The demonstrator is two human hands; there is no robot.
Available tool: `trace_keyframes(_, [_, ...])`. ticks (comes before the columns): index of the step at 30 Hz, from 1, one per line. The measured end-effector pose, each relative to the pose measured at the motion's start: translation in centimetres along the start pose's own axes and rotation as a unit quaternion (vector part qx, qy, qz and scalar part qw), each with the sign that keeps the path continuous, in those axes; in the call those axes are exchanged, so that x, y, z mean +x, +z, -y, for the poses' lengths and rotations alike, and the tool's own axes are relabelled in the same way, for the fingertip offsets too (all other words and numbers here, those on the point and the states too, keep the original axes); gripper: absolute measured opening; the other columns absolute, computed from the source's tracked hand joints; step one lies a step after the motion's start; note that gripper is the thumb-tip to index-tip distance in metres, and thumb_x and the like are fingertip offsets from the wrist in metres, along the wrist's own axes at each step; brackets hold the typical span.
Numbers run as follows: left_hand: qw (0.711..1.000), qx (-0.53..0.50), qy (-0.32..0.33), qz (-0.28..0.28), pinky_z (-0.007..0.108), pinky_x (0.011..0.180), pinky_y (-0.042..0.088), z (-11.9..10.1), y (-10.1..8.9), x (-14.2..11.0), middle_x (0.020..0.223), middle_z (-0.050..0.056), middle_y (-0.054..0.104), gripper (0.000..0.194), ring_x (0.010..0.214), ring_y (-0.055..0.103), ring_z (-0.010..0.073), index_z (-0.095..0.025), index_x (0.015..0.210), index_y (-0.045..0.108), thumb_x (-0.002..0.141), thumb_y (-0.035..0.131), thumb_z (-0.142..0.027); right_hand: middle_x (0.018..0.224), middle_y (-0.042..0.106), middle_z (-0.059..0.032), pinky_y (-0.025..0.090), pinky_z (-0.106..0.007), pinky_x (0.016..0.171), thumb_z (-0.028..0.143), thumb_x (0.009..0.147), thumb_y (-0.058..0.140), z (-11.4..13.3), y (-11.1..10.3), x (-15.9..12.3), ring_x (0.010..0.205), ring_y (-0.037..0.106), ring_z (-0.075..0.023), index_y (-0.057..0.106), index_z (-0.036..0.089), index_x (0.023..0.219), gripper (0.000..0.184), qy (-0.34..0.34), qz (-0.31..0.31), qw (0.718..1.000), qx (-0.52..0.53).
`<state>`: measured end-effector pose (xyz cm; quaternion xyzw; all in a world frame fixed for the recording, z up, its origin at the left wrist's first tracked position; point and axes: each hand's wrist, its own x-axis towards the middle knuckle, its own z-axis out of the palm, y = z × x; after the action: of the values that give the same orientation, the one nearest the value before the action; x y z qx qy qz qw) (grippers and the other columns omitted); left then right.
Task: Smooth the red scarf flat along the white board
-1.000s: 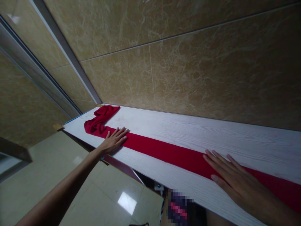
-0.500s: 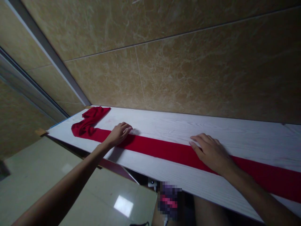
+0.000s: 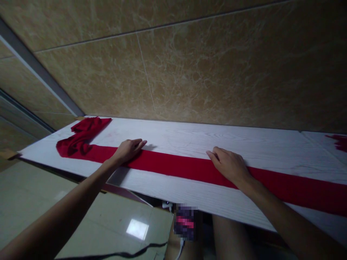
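Observation:
A long strip of red cloth [image 3: 173, 165] lies flat along the white table, and its left end is bunched and creased. My left hand [image 3: 129, 150] is over the strip near the bunched part, loosely bent with its thumb apart and nothing visible in it. Farther right, my right hand [image 3: 230, 164] is above the same strip, knuckles up. Its fingers are curled under and its thumb points left toward the strip's far edge. Whether cloth is caught beneath those fingers is hidden.
The white table [image 3: 184, 139] runs along a tan marbled wall [image 3: 211, 76]. A ragged red piece [image 3: 338, 141] shows at the far right. Below the near edge are a blurred-out object [image 3: 185, 222] with a white cable [image 3: 181, 249], my legs and the tiled floor [image 3: 108, 220].
The view has shifted, so the table's right part shows more. My right hand's fingers have curled in from a more spread pose. The cloth strip lies much as before.

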<state>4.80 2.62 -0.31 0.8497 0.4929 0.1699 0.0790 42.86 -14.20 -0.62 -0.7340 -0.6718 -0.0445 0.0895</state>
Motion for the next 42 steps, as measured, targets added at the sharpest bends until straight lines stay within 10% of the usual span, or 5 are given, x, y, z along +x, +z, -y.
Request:
trace_keyframes(14, [0.991, 0.057, 0.001, 0.12, 0.032, 0.059, 0.037, 0.8, -0.6, 2.7, 0.049, 0.005, 0.052, 0.068, 0.05, 0.049, 0.0203, -0.023, 0.053, 0.056, 0.098, 0.043, -0.073, 0.086, 0.077, -0.0098, 0.036, -0.033, 0.064, 0.054, 0.11, 0.039, -0.1, -1.1, 0.7, 0.08, 0.071, -0.0261, 0.074, 0.024, 0.084, 0.053, 0.021, 0.07, 0.997, -0.019])
trace_keyframes(19, [0.99, 0.067, 0.118, 0.028, 0.038, 0.091, 0.045, -4.1, 0.6, 1.9, 0.107, 0.011, 0.07, 0.05, 0.097, 0.061, 0.0259, -0.02, 0.099, 0.072, 0.106, 0.041, -0.058, 0.097, 0.075, -0.0066, 0.035, -0.032, 0.063, 0.047, 0.11, 0.042, 0.0, -0.9, 0.4, 0.085, 0.068, -0.022, 0.068, 0.022, 0.086, 0.043, -0.008, 0.033, 0.999, 0.011])
trace_keyframes(25, [0.978, 0.043, 0.202, 0.039, 0.035, 0.079, 0.047, -11.4, 4.1, 0.9, 0.1, 0.011, 0.068, 0.048, 0.087, 0.062, 0.0233, -0.019, 0.101, 0.067, 0.109, 0.037, -0.055, 0.099, 0.077, -0.0081, 0.039, -0.032, 0.066, 0.046, 0.112, 0.037, 1.1, -0.6, 0.4, 0.087, 0.07, -0.0227, 0.071, 0.022, 0.093, 0.046, -0.029, 0.015, 0.999, 0.007])
trace_keyframes(35, [0.98, 0.06, 0.153, 0.115, 0.031, 0.062, 0.032, -11.3, 3.6, 2.0, 0.07, 0.006, 0.066, 0.059, 0.062, 0.058, 0.0199, -0.021, 0.077, 0.066, 0.107, 0.035, -0.061, 0.088, 0.08, -0.0086, 0.041, -0.031, 0.068, 0.051, 0.11, 0.041, 0.5, -0.7, 1.2, 0.083, 0.073, -0.0236, 0.078, 0.023, 0.085, 0.053, -0.019, 0.055, 0.998, 0.015])
trace_keyframes(42, [0.98, 0.118, 0.124, 0.097, 0.031, 0.075, 0.047, -12.2, 2.9, 2.1, 0.093, 0.011, 0.074, 0.046, 0.082, 0.066, 0.0226, -0.018, 0.094, 0.07, 0.107, 0.041, -0.052, 0.099, 0.078, -0.0092, 0.05, -0.032, 0.074, 0.039, 0.108, 0.05, 0.4, -0.6, 1.1, 0.092, 0.072, -0.0243, 0.077, 0.021, 0.094, 0.035, -0.027, 0.012, 0.999, 0.035])
